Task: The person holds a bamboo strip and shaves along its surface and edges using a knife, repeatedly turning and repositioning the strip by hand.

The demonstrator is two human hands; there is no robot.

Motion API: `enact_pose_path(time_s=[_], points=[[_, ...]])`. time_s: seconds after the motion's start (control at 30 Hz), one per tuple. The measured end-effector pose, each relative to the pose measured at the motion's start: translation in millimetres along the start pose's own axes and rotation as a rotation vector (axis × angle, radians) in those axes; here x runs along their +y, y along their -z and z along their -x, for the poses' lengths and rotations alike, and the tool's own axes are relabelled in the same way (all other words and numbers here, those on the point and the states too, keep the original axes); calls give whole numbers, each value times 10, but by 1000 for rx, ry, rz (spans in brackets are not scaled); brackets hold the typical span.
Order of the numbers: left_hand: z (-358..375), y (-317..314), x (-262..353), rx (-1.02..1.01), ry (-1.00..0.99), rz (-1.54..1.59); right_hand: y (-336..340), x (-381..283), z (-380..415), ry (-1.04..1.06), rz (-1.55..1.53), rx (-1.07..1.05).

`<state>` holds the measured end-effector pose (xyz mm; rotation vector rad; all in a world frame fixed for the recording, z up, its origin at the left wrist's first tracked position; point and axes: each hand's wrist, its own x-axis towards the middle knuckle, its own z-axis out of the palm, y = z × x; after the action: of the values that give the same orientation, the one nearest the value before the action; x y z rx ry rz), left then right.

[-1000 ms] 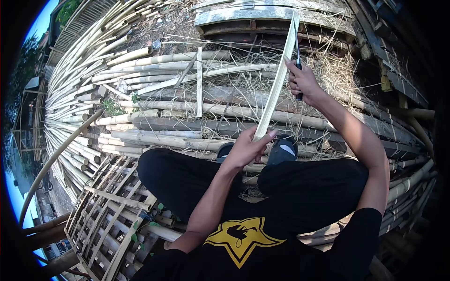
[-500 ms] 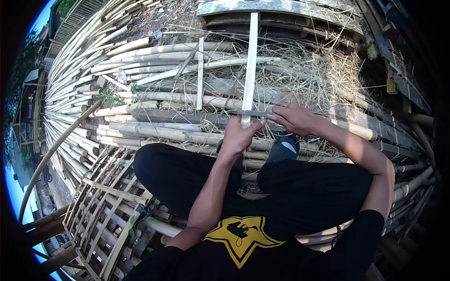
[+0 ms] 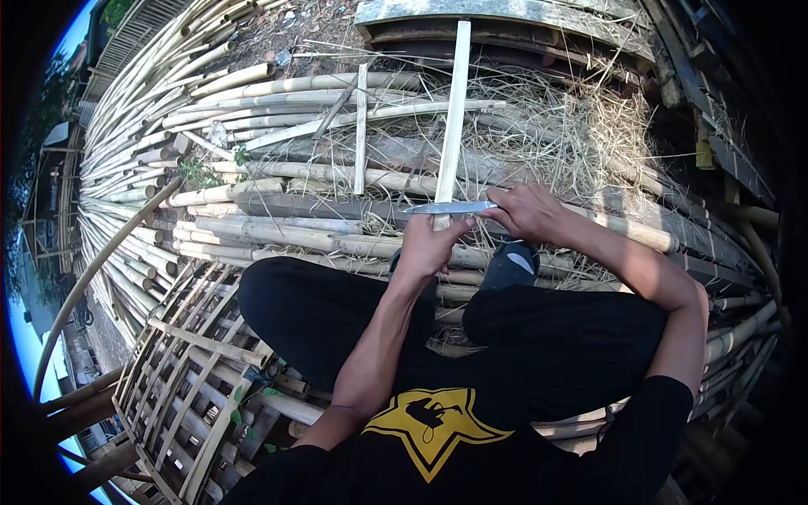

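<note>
My left hand (image 3: 431,241) is closed around the near end of a long pale bamboo strip (image 3: 454,118), which stretches away from me over the poles. In my right hand (image 3: 526,212) is the handle of a knife (image 3: 454,207), the fingers wrapped round it. The shiny blade lies crosswise over the strip, just beyond my left fingers, its tip pointing left. My left thumb reaches toward the right hand, close below the blade. The knife's handle is hidden inside my right fist.
Bamboo poles (image 3: 337,242) lie under and in front of me, with straw (image 3: 547,143) scattered on them. A shorter strip (image 3: 360,130) lies left of mine. A wooden pallet (image 3: 505,15) stands at the far side, and a woven bamboo lattice (image 3: 189,379) is at my left.
The knife blade has turned so that its flat side now catches the light. My right hand has shifted slightly, and the strip's far end has moved a little to the right.
</note>
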<state>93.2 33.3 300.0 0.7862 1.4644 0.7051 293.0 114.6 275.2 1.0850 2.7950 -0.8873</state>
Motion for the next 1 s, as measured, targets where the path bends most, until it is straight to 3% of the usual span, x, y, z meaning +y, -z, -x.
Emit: enact_pose_path(time_s=[0.13,0.2,0.3,0.5,0.6,0.77,0.83,1.0], points=[[19,-11,6,1,76,37,56,-76,9,-48,54,-55],[83,-9,8,-25,137,52,157,86,-34,-252,-16,-9],[244,-48,17,-134,213,41,430,942,-23,-550,61,104],[166,-153,57,-157,176,-38,376,1014,-59,-592,0,246],[175,-152,41,-135,170,-38,271,829,-101,-416,-120,221],[186,-109,65,-114,154,-34,249,593,-88,-330,-239,82],[212,-92,52,-97,150,-60,289,524,-49,-165,-196,109],[347,10,-16,-87,107,-125,265,580,-23,-115,-47,153]])
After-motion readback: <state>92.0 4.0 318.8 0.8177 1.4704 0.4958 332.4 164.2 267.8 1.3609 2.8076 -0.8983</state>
